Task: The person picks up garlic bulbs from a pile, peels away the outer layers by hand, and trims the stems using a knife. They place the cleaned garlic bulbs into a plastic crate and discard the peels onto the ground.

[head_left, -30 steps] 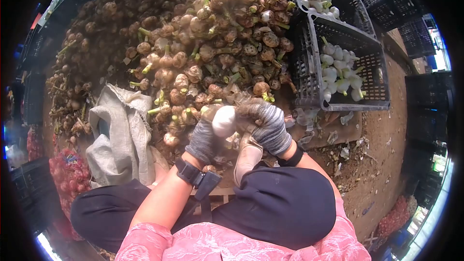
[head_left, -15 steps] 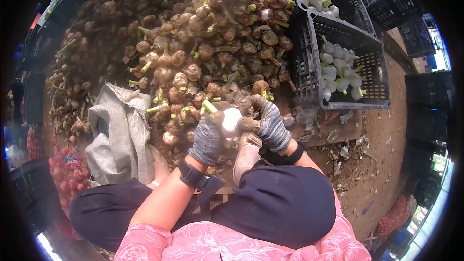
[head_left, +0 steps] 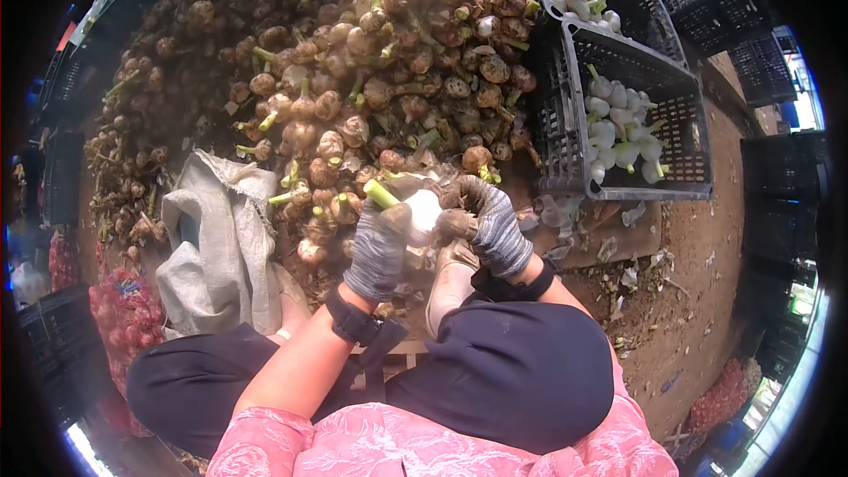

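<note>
Between my two gloved hands is a white garlic bulb (head_left: 425, 215) with a short green stem pointing up and left. My left hand (head_left: 380, 247) is closed around its stem side, thumb pressed against the bulb. At the bulb's right side, my right hand (head_left: 490, 228) has its fingers curled and pinched against the surface; whatever skin it may grip is too small to make out. Just beyond the hands lies a large heap of brown, dirty garlic bulbs (head_left: 380, 88) with cut stems.
Black crates (head_left: 649, 194) at the right hold peeled white garlic bulbs (head_left: 618, 119). A pale sack (head_left: 225, 238) lies left of my hands. Red mesh bags (head_left: 125, 322) stand at far left. Dry skins (head_left: 629, 276) litter the ground on the right.
The bulb and its green stem have tilted slightly to the left between my hands. Both hands have shifted only a little.
</note>
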A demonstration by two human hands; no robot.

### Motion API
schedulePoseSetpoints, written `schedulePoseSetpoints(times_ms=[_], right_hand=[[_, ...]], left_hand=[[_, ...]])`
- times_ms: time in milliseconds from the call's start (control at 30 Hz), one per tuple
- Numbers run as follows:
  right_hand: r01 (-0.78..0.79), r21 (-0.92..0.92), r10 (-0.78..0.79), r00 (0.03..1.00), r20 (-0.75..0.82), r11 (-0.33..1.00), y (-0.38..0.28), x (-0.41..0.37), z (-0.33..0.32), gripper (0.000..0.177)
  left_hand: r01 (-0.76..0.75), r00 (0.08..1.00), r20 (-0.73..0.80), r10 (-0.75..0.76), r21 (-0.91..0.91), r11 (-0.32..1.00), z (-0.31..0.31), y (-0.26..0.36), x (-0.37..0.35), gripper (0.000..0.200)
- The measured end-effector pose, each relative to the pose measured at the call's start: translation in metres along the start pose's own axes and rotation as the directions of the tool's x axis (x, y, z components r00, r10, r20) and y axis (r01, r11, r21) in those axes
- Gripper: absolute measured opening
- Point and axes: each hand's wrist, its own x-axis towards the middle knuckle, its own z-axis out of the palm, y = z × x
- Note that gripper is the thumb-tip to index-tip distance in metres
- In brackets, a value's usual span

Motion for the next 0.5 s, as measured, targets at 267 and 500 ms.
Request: schedulePoseSetpoints(times_ms=[267, 500], right_hand=[[0.141, 0.012, -0.140, 0.990, -0.034, 0.990, 0.010, 0.000, -0.002, 0.017], [0.012, -0.156, -0.012, 1.000, 0.003, 0.988, 0.001, -0.002, -0.001, 0.017]], left_hand=[[0.123, 0.992, -0.008, -0.124, -0.103, 0.987, -0.006, 0.005, -0.003, 0.031], [-0.030, 0.999, -0.042, 0.029, -0.017, 0.999, -0.009, -0.001, -0.001, 0.035]])
